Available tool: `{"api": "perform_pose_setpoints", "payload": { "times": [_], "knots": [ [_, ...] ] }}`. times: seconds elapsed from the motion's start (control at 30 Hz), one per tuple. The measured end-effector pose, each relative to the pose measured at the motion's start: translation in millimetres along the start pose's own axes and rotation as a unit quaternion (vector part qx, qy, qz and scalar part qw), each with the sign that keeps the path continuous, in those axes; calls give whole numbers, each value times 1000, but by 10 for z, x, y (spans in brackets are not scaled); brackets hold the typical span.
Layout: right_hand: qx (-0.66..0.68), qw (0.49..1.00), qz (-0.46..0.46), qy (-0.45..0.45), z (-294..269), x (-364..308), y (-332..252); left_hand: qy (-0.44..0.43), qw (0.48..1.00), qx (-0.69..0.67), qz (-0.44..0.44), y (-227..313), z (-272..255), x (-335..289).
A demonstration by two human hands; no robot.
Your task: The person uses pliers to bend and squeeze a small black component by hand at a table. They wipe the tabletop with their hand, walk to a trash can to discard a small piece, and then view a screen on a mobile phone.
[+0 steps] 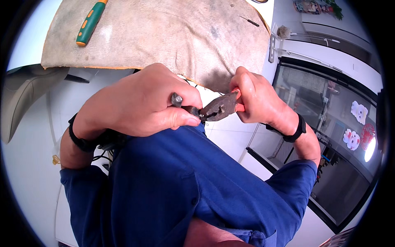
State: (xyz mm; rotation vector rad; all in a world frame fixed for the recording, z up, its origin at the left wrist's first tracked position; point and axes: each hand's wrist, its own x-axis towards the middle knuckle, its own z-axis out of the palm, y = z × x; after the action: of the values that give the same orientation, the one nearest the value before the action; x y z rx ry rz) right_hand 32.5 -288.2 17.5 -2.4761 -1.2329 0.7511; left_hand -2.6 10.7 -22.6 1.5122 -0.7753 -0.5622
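My right hand [257, 96] is wrapped round the orange-red handles of a pair of pliers [219, 108], its dark worn jaws pointing left. At the tip, the jaws meet a small dark part that sticks out of my left hand [152, 101]. That hand is closed round a dark metal piece [177, 99] with a rounded silvery end showing between thumb and fingers. The rest of the piece is hidden in the fist, so its kind cannot be told. Both hands are held above my lap, just short of the cloth-covered table.
A beige cloth [164, 37] covers the table ahead. On it lie a green-and-orange screwdriver handle [91, 24] at the left and a small dark screwdriver [249, 21] at the far right. A black-framed glass cabinet [329, 111] stands at the right, a grey chair [29, 94] at the left.
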Motion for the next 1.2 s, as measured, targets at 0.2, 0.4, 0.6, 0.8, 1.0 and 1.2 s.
{"api": "perform_pose_setpoints", "payload": {
  "times": [0.2, 0.4, 0.6, 0.8, 1.0, 1.2],
  "knots": [
    [28, 994, -62, 87, 37, 124, 62, 43, 998, 28, 44, 72, -10, 9],
    [56, 989, -49, 127, 44, 67, 52, 79, 992, 83, 57, 13, -26, 5],
    [32, 985, -33, 168, -20, 12, 47, 94, 988, 91, 83, 6, -13, 16],
    [-4, 986, -27, 164, -86, -28, 38, 106, 987, 75, 98, 71, 18, 30],
    [-28, 986, -39, 159, -178, -22, -2, 98, 987, 101, 82, 116, 3, 31],
    [-39, 988, -36, 148, -216, -36, -36, 122, 988, 70, 56, 137, 66, 11]
  ]
}}
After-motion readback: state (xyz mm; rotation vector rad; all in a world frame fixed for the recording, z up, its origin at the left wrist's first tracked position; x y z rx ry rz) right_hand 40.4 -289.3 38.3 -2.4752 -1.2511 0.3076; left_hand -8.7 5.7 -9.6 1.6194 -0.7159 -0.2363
